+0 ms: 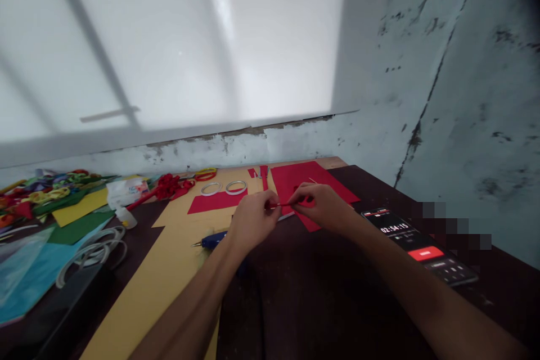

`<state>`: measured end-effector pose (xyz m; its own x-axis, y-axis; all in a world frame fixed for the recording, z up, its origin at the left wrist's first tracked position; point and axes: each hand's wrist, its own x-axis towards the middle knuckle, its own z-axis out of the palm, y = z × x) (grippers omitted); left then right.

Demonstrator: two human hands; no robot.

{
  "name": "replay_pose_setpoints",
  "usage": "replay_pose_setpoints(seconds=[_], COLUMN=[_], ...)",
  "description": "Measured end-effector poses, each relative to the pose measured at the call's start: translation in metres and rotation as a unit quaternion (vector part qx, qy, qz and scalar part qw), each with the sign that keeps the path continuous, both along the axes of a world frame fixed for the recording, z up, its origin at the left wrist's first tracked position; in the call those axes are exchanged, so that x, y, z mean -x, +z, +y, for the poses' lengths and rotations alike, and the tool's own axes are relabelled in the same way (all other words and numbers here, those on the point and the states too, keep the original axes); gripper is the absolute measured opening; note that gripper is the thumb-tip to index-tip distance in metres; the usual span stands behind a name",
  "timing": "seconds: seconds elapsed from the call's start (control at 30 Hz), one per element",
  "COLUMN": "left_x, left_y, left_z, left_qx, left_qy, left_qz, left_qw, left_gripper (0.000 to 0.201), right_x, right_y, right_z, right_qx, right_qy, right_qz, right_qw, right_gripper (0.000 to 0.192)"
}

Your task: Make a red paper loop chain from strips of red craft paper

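Observation:
A thin red strip (284, 205) is stretched between my two hands, over the front of the red sheets. My left hand (256, 218) pinches its left end with thumb and fingers closed. At the other end, my right hand (324, 205) pinches it with the fingertips and curls round a red piece that I cannot make out fully. A large red sheet (333, 181) lies just beyond my right hand. Left of my left wrist, a blue glue gun (212, 240) points its metal tip leftward, partly hidden by my forearm.
Two tape rolls (236, 187) rest on a smaller red sheet (202, 203). Scissors (205, 174) and a red flower bundle (169, 187) lie behind. A phone (405, 236) showing a timer sits at right. Coiled white cable (90, 250) and coloured sheets (80, 207) cover the left.

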<state>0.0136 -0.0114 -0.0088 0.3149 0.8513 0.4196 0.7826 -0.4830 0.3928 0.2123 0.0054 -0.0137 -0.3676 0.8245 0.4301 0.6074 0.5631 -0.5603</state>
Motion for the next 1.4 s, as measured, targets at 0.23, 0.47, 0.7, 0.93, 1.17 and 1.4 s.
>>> replay_pose_setpoints(seconds=[0.23,0.47,0.7,0.93,1.17,1.4], left_x=[0.003,0.004,0.006,0.006,0.008,0.008], left_y=[0.011,0.013,0.026,0.028,0.027,0.021], left_z=[-0.004,-0.003,-0.004,-0.006,0.0,0.001], left_qx=[-0.03,0.038,0.132,0.111,0.145,0.083], left_qy=[-0.075,-0.061,-0.067,-0.042,-0.065,-0.047], left_qz=[-0.136,-0.229,-0.332,-0.389,-0.381,-0.349], left_qw=[0.987,0.971,0.932,0.914,0.911,0.932], left_gripper=[0.02,0.02,0.025,0.018,0.021,0.023], right_x=[0.002,0.002,0.001,0.0,-0.001,-0.001], right_y=[0.01,0.008,0.011,0.009,0.008,0.009], right_z=[-0.01,-0.008,-0.008,-0.004,-0.003,-0.005], right_qx=[0.01,0.008,0.049,0.112,0.085,0.1], right_qy=[0.027,0.066,0.04,0.042,0.029,0.034], right_qz=[0.106,0.212,0.3,0.356,0.35,0.372], right_qw=[0.994,0.975,0.952,0.927,0.932,0.922], right_gripper=[0.016,0.016,0.02,0.03,0.025,0.033])
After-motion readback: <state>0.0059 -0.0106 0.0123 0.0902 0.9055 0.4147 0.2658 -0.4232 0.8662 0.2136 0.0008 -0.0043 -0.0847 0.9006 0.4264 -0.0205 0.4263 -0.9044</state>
